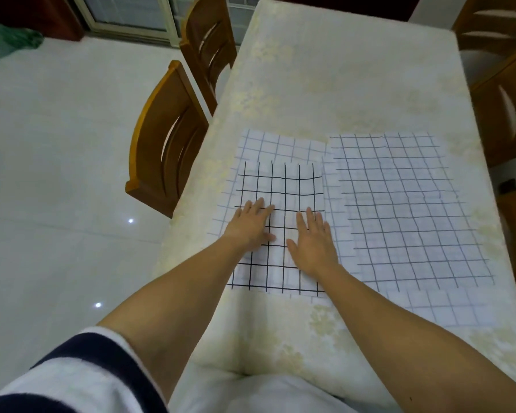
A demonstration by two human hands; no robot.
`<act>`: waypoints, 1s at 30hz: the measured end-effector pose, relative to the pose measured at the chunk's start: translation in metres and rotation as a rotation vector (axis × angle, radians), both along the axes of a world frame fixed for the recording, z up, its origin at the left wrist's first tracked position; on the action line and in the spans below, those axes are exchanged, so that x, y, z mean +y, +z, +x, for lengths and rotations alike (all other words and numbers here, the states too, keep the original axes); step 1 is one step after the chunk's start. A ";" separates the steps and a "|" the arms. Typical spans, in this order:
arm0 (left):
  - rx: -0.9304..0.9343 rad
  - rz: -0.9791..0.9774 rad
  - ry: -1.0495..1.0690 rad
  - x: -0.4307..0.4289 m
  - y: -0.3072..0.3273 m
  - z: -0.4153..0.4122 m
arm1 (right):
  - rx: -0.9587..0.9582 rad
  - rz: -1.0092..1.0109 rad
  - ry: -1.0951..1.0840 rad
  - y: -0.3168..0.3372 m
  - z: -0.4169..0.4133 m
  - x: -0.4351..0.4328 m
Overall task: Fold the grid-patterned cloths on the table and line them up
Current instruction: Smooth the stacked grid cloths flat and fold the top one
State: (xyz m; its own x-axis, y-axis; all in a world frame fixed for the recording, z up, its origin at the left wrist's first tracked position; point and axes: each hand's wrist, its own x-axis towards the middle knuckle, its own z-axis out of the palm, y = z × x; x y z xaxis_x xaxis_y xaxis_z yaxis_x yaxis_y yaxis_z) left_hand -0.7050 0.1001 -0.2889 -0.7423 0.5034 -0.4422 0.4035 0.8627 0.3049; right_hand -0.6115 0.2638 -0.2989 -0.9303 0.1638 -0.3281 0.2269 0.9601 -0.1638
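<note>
The person wore a white short sleeve (81,371) with dark navy bands; both forearms were bare, with no rings or watch seen.

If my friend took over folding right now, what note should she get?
Left hand and right hand: both flat and open, pressing on the folded bold-grid cloth.
That cloth lies on a paler grid cloth, on the left part of the table.
Right beside it: a bigger fine-grid cloth, spread over another pale one.
Done: one cloth looks folded.
Left: fold the others, then line them all up.
</note>
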 end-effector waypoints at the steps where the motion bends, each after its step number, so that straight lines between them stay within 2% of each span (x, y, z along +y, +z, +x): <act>1: -0.017 -0.039 -0.027 0.004 -0.002 -0.001 | -0.032 0.009 0.002 -0.001 0.000 0.005; 4: -0.004 -0.081 -0.071 0.012 -0.002 -0.002 | -0.079 0.007 -0.026 -0.005 0.002 0.017; 9: 0.090 -0.049 -0.132 0.032 0.004 -0.006 | -0.037 -0.028 -0.081 -0.003 -0.003 0.027; 13: 0.105 -0.140 -0.253 0.064 0.011 -0.010 | -0.037 -0.094 -0.117 -0.004 -0.008 0.036; 17: 0.146 -0.193 -0.362 0.096 0.017 -0.018 | 0.229 -0.069 -0.391 0.003 -0.009 0.043; 21: 0.168 -0.194 -0.507 0.129 0.029 -0.024 | 0.185 -0.079 -0.571 -0.001 -0.013 0.054; 25: 0.222 -0.231 -0.651 0.149 0.035 -0.026 | 0.058 -0.131 -0.583 -0.002 -0.018 0.064; 28: 0.263 -0.279 -0.717 0.155 0.036 -0.028 | 0.141 -0.183 -0.573 -0.001 -0.019 0.069; 30: 0.326 -0.268 -0.764 0.157 0.037 -0.034 | 0.217 -0.290 -0.579 0.000 -0.019 0.076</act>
State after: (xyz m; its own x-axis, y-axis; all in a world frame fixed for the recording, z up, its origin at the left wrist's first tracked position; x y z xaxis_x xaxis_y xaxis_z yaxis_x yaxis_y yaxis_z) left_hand -0.7391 0.2568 -0.2518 -0.3543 0.8244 -0.4413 0.9325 0.3465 -0.1014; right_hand -0.6304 0.3399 -0.2990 -0.7686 0.5888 -0.2501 0.6241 0.6042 -0.4954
